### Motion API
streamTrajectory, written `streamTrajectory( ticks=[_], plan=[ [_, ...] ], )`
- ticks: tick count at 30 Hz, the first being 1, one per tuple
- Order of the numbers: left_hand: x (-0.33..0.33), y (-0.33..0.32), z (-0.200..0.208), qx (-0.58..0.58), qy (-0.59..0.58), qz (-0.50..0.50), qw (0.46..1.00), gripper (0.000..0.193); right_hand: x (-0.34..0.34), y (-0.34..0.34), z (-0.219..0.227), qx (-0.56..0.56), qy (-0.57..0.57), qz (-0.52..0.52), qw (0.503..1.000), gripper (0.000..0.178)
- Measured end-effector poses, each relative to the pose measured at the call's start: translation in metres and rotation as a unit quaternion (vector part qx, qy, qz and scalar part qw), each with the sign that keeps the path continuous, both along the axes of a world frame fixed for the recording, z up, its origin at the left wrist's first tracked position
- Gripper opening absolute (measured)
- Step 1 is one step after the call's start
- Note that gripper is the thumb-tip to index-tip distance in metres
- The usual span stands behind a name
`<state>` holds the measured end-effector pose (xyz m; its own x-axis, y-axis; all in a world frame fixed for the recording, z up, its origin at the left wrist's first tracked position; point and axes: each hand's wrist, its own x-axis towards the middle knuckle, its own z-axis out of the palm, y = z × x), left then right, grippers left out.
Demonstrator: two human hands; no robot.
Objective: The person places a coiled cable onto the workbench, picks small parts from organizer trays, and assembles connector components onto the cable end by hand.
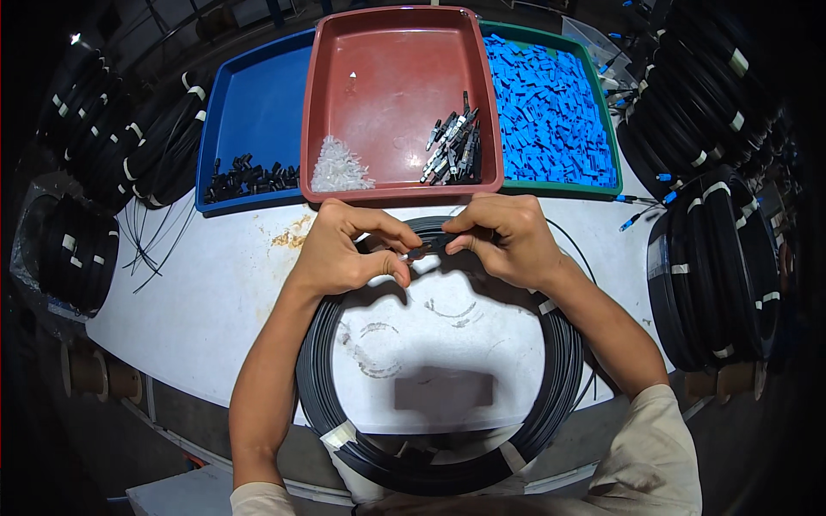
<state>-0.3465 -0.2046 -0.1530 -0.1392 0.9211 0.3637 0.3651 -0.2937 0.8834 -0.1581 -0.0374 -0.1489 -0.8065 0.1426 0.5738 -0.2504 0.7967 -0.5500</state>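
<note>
Right hand (508,239) pinching a small dark piece (436,244), left hand (348,249) close against it.
Fingertips hide most of its shape; whether the left thumb and forefinger grip it I cannot tell. Beneath them curves a smooth black cable coil (317,370); beyond them, a glossy red plastic tray (396,103).

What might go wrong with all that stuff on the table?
The small dark part at the fingertips of the left hand and right hand might slip. The black cable coil reaches past the table's front edge, so it could slide off. White pieces and dark connectors share the red tray; a bump might mix them.
</note>
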Motion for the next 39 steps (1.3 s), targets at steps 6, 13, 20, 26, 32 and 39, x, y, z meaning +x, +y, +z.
streamTrajectory(
  ticks=[6,13,20,26,32,39],
  plan=[
    [0.000,0.002,0.006,-0.028,0.019,-0.019,0.999,0.029,-0.001,-0.002,-0.002,0.042,0.009,0.023,0.999,0.015],
    [0.005,0.002,0.009,-0.013,0.089,-0.015,0.996,0.026,0.001,-0.001,-0.004,0.031,0.024,0.019,0.999,0.015],
    [0.006,0.005,0.004,-0.019,0.052,0.007,0.998,0.021,0.001,-0.002,-0.001,0.038,0.001,0.013,0.999,0.014],
    [0.009,0.005,0.008,-0.018,0.047,0.008,0.999,0.019,0.002,-0.004,0.003,0.024,-0.004,0.001,1.000,0.015],
    [0.006,0.004,0.002,-0.007,0.035,-0.013,0.999,0.019,0.001,-0.007,0.003,0.019,-0.017,-0.015,1.000,0.016],
    [0.006,0.002,0.004,-0.003,0.081,-0.010,0.997,0.017,0.001,-0.008,0.000,0.015,-0.013,0.002,1.000,0.016]
  ],
)
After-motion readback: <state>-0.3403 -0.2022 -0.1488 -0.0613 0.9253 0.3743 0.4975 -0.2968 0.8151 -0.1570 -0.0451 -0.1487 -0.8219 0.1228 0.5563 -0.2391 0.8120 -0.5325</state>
